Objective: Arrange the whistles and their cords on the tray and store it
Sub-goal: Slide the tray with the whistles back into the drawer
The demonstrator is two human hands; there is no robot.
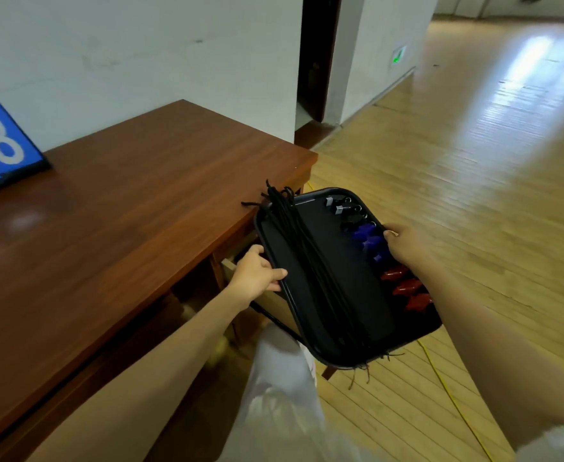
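Beside the brown wooden table (124, 211), I see a black rectangular plastic tray (357, 261) held in the air. The left hand (257, 271) grips its left rim and the right hand (403, 245) its right rim. Bundled black cords (310, 261) lie lengthwise down the tray, and black, blue and red whistles (370, 241) line its right side.

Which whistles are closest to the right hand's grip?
The blue whistles: the right hand grips the tray rim beside them. The black whistles lie beyond, the red whistles nearer the person.
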